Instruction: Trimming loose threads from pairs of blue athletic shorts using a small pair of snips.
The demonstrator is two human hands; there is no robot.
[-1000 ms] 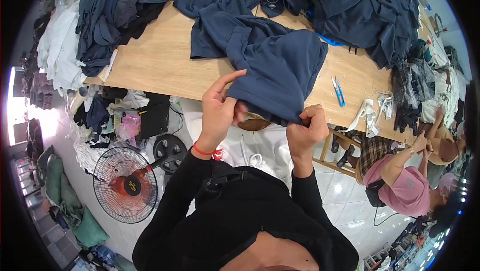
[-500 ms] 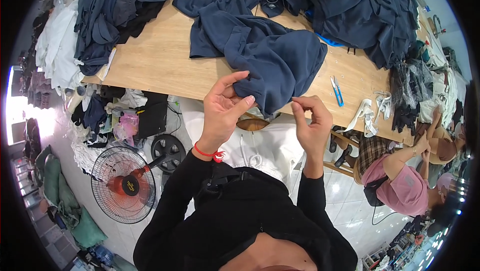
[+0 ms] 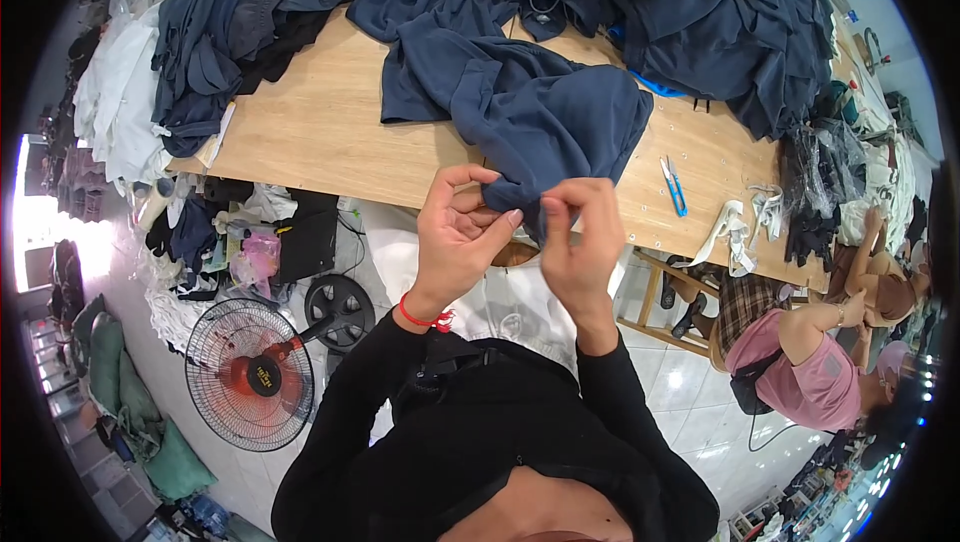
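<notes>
A long wooden table point(image 3: 330, 142) runs from upper right to lower left, its far end heaped with dark blue clothing point(image 3: 700, 12). A navy garment point(image 3: 530, 107) lies across its near edge, long axis running from the heap toward the person, its lower corner hanging off. The left hand point(image 3: 460, 232), half curled, and the right hand point(image 3: 585, 237), fingertips pinched, both grip that corner. Blue scissors point(image 3: 673, 185) lie right of the garment.

navy garment point(image 3: 540, 112), red wristband point(image 3: 415, 316), blue snips point(image 3: 673, 185)
</notes>
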